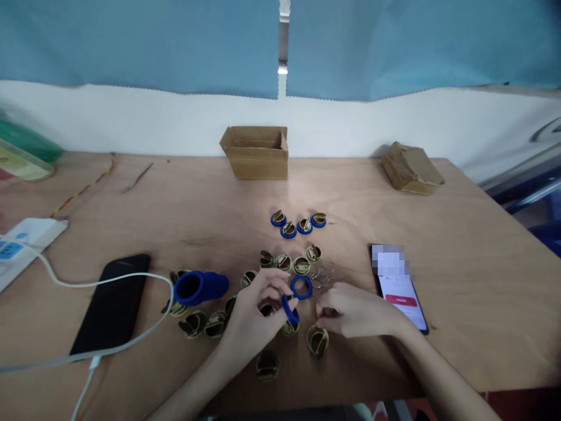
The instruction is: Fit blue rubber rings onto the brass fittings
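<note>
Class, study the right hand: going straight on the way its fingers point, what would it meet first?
Probably the blue ring pinched in the left hand: the right hand points leftward at it across a small gap, though depth is hard to judge.

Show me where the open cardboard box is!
In the head view, the open cardboard box sits at the far edge of the table, near the middle, left of the closed brown packet.

The left hand (254, 313) pinches a blue rubber ring (290, 309) above scattered round brass caps (316, 340); the right hand (357, 313) rests curled just beside it on the wooden table (460, 234).
</note>
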